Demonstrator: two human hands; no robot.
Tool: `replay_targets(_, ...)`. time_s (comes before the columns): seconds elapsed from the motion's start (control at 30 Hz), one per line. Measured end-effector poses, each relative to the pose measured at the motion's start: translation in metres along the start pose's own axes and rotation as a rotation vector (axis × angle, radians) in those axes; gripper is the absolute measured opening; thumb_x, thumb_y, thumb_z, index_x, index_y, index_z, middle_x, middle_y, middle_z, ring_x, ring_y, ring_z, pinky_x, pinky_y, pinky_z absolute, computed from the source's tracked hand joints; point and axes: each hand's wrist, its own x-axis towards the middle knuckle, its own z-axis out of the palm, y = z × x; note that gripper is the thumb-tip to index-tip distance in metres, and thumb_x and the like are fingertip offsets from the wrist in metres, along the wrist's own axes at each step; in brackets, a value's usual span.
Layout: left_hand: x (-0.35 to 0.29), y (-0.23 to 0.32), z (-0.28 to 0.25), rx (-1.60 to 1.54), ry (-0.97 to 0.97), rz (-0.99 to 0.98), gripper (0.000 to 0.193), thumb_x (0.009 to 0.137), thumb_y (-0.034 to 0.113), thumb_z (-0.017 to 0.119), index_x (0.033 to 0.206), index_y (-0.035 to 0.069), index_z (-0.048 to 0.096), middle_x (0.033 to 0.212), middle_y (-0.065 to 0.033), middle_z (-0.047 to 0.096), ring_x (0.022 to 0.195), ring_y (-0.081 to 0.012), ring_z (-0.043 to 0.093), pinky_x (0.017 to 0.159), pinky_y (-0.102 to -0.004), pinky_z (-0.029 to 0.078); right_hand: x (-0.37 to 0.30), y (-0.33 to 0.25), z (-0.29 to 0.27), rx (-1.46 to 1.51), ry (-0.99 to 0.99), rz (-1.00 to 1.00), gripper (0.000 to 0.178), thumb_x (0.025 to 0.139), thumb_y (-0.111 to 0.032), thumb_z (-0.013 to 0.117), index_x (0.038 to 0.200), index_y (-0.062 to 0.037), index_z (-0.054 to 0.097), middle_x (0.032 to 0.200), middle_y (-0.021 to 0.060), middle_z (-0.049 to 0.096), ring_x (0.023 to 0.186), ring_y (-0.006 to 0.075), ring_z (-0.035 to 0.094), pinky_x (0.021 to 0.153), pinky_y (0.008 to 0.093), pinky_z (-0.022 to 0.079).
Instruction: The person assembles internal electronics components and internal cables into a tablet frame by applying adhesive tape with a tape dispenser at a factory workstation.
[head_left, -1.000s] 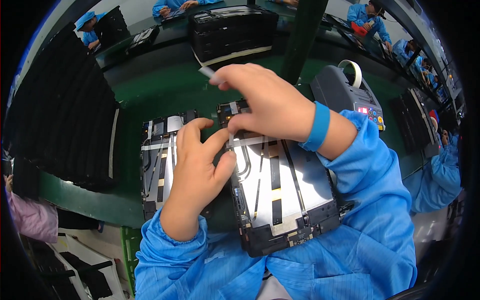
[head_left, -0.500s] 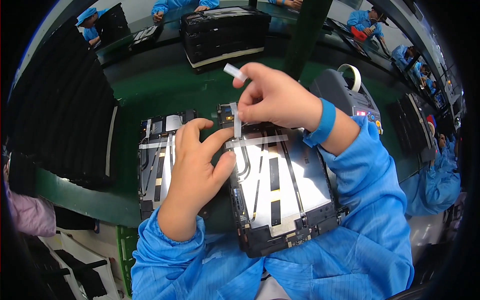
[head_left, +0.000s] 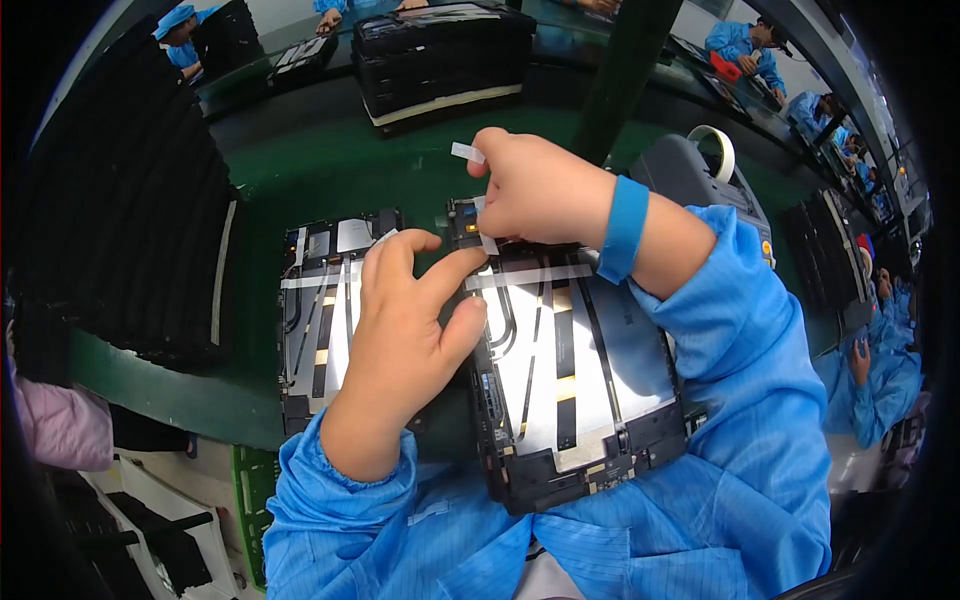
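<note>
Two opened flat device back panels lie side by side on the green work surface. The right panel (head_left: 580, 400) shows silver shielding with black and gold strips. My left hand (head_left: 405, 340) rests between the panels, its thumb and forefinger pressing the right panel's left edge near the top. My right hand (head_left: 535, 190), with a blue wrist strap, hovers over that panel's top edge and pinches a small clear strip of tape (head_left: 467, 152) that sticks out above the fingers. The left panel (head_left: 320, 320) is partly hidden under my left hand.
A stack of black trays (head_left: 130, 240) stands at the left, and another black stack (head_left: 440, 60) sits at the back. A grey tape dispenser with a white roll (head_left: 715, 165) is at the right. Other people in blue coats work at the far edges.
My right hand has lifted the tape strip up off the right panel's top edge and drawn it slightly left. My left hand stays pressed on the panel.
</note>
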Motion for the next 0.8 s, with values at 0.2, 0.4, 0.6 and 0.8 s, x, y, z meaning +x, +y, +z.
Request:
replay_targets(0.2,0.001,-0.001,0.003,-0.013,-0.004,-0.004,0.032,0.077,0.022,0.058,0.107,0.01,0.063,0.11,-0.0173,0.047,0.109,-0.0359,0.042,0.093,-0.0436,0.037,0.009,-0.012,-0.011,-0.21,-0.182,0.184,0.05,0.066,-0.008,0.072,0.106,0.009,0.046,0.078,0.0162,0.062,0.061,0.0231,0.063,0.05,0.0326,0.05)
replay_targets(0.4,-0.001,0.0,0.002,0.011,0.005,-0.003,0.033,0.076,0.015,0.057,0.108,0.006,0.062,0.108,-0.0152,0.049,0.106,-0.0317,0.044,0.092,-0.0393,0.037,-0.022,0.017,-0.002,0.075,0.092,-0.062,0.043,0.075,-0.001,0.065,0.112,-0.0002,0.043,0.089,0.0138,0.063,0.076,0.02,0.064,0.06,0.0291,0.052)
replay_targets(0.6,-0.001,-0.003,0.004,0.004,-0.002,0.009,0.032,0.077,0.015,0.057,0.108,0.006,0.062,0.108,-0.0142,0.049,0.106,-0.0314,0.044,0.093,-0.0395,0.037,-0.056,0.009,0.006,0.276,-0.075,0.017,0.034,0.081,0.009,0.043,0.113,-0.0015,0.042,0.108,0.0149,0.063,0.095,0.0235,0.062,0.079,0.0341,0.051)
replay_targets(0.8,0.001,-0.002,0.005,0.035,0.038,0.037,0.032,0.076,0.017,0.058,0.106,0.005,0.063,0.107,-0.0143,0.049,0.105,-0.0314,0.044,0.092,-0.0405,0.037,-0.062,0.03,0.015,-0.277,0.125,-0.528,0.036,0.079,0.003,0.052,0.114,-0.0014,0.044,0.109,0.0174,0.06,0.102,0.0335,0.058,0.089,0.042,0.048)
